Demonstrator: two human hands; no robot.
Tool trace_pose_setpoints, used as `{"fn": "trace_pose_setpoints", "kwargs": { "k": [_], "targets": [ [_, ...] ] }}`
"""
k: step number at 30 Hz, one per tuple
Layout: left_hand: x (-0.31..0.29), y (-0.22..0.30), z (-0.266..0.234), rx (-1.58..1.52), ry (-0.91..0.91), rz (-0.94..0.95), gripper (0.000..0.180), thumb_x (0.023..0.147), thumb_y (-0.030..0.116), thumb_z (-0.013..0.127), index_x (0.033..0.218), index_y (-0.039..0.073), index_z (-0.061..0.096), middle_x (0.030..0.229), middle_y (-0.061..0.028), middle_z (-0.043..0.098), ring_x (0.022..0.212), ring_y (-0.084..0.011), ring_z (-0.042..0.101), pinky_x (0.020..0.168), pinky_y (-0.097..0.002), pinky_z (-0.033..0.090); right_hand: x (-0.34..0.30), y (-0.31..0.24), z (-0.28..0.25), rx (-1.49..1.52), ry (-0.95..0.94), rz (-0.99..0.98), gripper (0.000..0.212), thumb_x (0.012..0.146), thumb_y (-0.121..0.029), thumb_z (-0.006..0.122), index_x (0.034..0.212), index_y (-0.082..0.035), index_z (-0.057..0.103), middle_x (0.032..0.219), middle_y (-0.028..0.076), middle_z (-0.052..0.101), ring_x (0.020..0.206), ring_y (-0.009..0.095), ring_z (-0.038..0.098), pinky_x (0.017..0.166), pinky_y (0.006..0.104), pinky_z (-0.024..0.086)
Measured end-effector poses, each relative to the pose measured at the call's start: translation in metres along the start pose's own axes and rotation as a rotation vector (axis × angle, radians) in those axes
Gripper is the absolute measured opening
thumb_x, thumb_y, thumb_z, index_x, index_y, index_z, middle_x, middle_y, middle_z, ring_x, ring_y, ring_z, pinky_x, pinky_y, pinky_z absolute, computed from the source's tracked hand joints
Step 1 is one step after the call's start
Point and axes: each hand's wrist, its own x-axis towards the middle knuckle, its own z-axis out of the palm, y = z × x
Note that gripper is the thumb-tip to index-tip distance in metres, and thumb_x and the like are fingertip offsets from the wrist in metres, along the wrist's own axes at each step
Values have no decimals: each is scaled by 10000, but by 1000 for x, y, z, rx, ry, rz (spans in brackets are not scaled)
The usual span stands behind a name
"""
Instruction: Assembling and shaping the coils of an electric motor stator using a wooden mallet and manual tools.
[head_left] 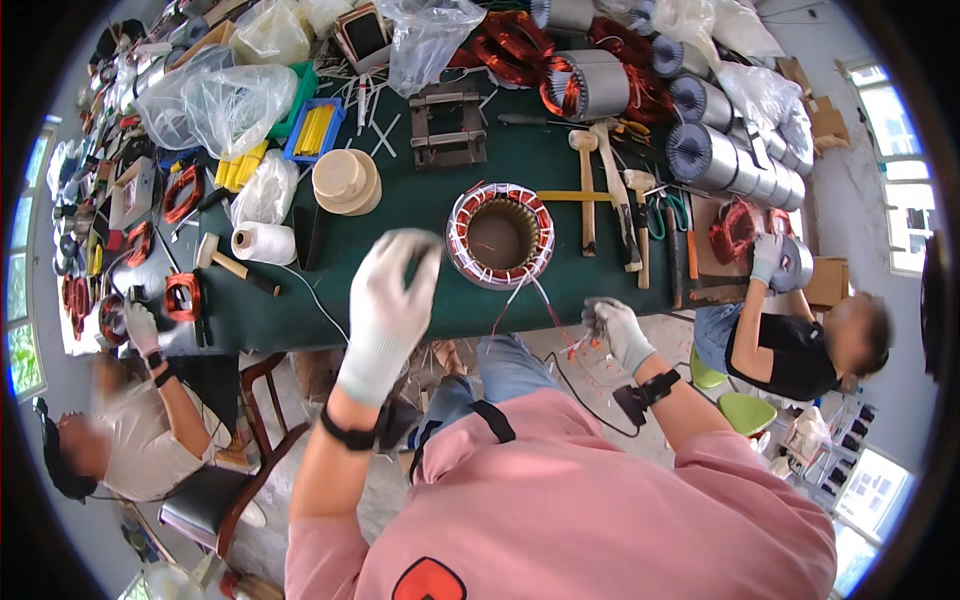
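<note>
A ring-shaped stator [500, 236] lies on the green-topped bench in front of me, its bore facing up. White lacing and red-orange windings circle its rim. White lead wires [541, 296] hang from its near side over the bench edge. Left of it, my left hand [385, 305], in a white glove, is raised with thumb and fingers curved together; anything pinched there is too small to make out. My right hand [620, 332], gloved with grey fingertips, is beyond the bench's near edge, right of the wires' red ends. Its fingers are curled, and their contents are unclear.
Mallets [584, 190] and scissors [668, 216] lie to the right, with a yellow strip [572, 196]. At left are a thread spool [264, 243], a hammer [237, 264] and a round tan container [347, 182]. Metal cores [703, 152] fill the back right. Co-workers sit at both sides.
</note>
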Motion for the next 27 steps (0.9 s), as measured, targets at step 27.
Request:
{"fn": "trace_pose_setpoints", "kwargs": {
  "k": [27],
  "targets": [
    [-8,-36,121,-72,59,-723,280,880,132,645,1107,-22,587,820,-196,732,762,-389,744,664,-473,596,105,-150,152,-263,-796,182,595,1077,-465,407,1569,-130,406,1584,124,448,1434,311,457,1159,536,428]
  ]
}}
